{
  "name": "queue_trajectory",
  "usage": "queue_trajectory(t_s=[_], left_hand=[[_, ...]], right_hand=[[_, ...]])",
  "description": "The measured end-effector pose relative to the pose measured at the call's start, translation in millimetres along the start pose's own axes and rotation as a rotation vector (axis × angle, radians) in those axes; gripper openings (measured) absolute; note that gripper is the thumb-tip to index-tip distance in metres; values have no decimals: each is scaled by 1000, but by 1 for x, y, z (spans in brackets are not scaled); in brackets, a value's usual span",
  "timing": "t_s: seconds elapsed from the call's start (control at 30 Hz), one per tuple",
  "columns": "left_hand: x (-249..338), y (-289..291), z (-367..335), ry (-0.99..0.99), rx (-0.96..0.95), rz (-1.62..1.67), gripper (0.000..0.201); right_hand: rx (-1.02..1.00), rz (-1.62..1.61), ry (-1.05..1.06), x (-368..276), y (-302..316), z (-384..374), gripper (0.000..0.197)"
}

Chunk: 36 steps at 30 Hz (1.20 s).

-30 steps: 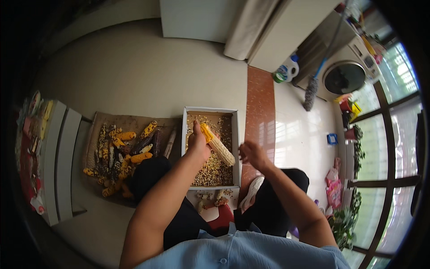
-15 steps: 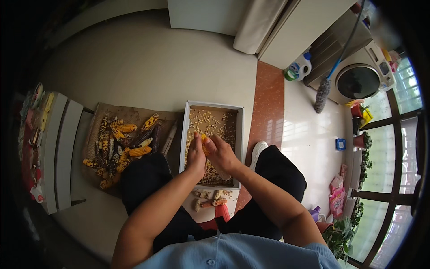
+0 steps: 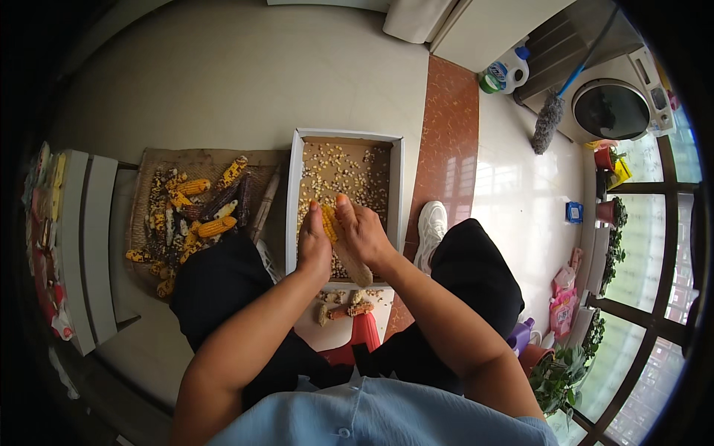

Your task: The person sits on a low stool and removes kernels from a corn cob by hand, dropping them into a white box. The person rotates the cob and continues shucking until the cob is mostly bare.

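Observation:
Both my hands are over a shallow white-rimmed box [image 3: 292, 201] with loose corn kernels [image 3: 338, 160] scattered on its brown bottom. My left hand [image 3: 315, 244] is closed around a yellow corn cob [image 3: 329, 221], whose kernels show between my two thumbs. Against it presses my right hand [image 3: 364, 236], fingers wrapped. From beneath the right palm sticks out a pale, bare cob end [image 3: 358, 273]; whether it belongs to the yellow cob or is a separate cob, I cannot tell.
Left of the box, a woven sack [image 3: 256, 160] bears several yellow and dark corn cobs [image 3: 217, 226]. Stripped cobs [image 3: 349, 308] lie between my legs by a red stool [image 3: 364, 331]. A grey slatted rack [image 3: 74, 245] stands at far left, a washing machine [image 3: 636, 82] at upper right.
The view has shifted, so the box and sack sit higher in the picture. My hands stay pressed together over the box, and more of the bare cob end shows below the right palm.

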<state>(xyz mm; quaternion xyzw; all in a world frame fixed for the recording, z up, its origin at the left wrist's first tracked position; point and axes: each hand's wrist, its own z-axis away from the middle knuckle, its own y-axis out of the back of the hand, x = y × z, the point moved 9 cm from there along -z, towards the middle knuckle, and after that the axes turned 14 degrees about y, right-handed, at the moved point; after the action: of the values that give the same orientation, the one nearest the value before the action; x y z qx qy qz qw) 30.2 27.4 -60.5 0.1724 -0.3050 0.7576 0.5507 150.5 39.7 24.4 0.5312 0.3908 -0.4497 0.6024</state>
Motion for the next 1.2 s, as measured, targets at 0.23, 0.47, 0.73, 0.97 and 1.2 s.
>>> queue_trajectory(t_s=[0.23,0.47,0.73,0.97,1.2], left_hand=[[-5,0,-7,25,23,35,50],[-3,-11,-3,153,-159,167,56],[2,10,-9,35,0,12,54],[-5,10,-11,96,-89,46,56],[10,-3,0,54,-120,33,60]], right_hand=[[12,162,67,-8,-5,-4,37],[81,98,52,1,-5,-1,31],[26,99,54,-4,-15,-6,27],[10,-239,-48,25,-25,3,31],[10,-268,25,16,-25,2,31]])
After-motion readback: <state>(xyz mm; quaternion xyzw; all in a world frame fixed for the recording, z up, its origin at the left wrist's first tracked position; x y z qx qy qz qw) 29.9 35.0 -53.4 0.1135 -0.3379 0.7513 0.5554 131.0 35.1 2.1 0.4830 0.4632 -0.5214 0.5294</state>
